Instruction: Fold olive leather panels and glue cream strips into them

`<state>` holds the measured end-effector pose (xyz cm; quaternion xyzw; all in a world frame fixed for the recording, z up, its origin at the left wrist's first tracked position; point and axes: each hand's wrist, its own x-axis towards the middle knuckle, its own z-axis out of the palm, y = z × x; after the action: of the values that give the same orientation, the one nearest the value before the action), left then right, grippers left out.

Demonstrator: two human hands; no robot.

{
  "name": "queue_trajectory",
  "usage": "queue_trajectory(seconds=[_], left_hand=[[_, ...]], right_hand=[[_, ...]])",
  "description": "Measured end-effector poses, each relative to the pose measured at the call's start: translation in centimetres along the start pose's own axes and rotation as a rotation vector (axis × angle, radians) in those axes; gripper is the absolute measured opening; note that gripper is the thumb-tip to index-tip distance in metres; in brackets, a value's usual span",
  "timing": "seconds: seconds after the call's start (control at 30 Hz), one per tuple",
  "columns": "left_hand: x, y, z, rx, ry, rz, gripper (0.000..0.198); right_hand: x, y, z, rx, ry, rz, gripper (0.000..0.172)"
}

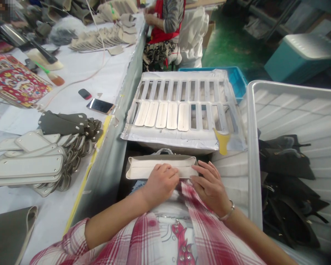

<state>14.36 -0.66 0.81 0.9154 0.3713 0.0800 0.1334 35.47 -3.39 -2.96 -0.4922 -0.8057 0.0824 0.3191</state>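
Observation:
A dark grey handbag (165, 158) lies across my lap, with a long pale panel (143, 168) with a line down its middle facing up. A small looped handle (164, 151) shows at its far side. My left hand (161, 184) is over the middle of the panel, fingers bent and pressed together on its near edge; the fingertips are partly hidden. At the bag's right end my right hand (209, 186) has its fingers stretched out, touching the corner.
Ahead stands a slotted white rack (168, 134) holding several pale strips (172, 116) and a yellow tool (223, 141). White-faced pieces (27, 165) and a phone (100, 105) lie on the left table. A large bin (252, 154) holds dark bags (289, 206). A person (165, 25) sits beyond.

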Motion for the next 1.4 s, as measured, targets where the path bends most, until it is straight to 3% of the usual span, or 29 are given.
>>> queue_trajectory(seconds=[0.27,0.37,0.43,0.57,0.67,0.9,1.07,1.17,1.4], left_hand=[[0.6,0.5,0.1,-0.019,0.042,-0.124,0.009],[0.8,0.4,0.0,-0.034,0.047,-0.156,0.008],[1.0,0.4,0.0,-0.047,0.042,-0.174,0.007],[1.4,0.3,-0.3,-0.065,0.026,-0.223,0.006],[1.6,0.3,-0.6,-0.076,0.013,-0.237,0.006],[1.7,-0.4,-0.8,-0.119,0.003,-0.241,0.004],[-0.1,-1.8,-1.9,-0.136,-0.002,-0.28,0.015],[-1.1,-2.9,-2.5,-0.081,-0.061,-0.261,0.01],[-1.1,-3.1,-2.0,-0.026,-0.042,-0.293,0.013]], right_hand=[[0.4,-1.9,1.6,-0.005,0.081,0.209,0.005],[0.2,-1.9,1.8,0.013,0.168,0.413,0.026],[0.1,-1.8,1.6,0.063,0.057,0.628,0.033],[0.5,-2.3,1.3,0.522,-0.41,1.004,0.049],[1.4,-3.2,1.5,0.848,-0.458,1.154,0.053],[2.9,-4.6,2.6,1.015,-0.41,1.203,0.054],[2.9,-4.7,3.4,1.14,-0.32,1.259,0.054],[3.0,-4.7,3.6,1.171,-0.309,1.27,0.053],[3.6,-5.6,4.1,1.195,-0.311,1.322,0.046]])
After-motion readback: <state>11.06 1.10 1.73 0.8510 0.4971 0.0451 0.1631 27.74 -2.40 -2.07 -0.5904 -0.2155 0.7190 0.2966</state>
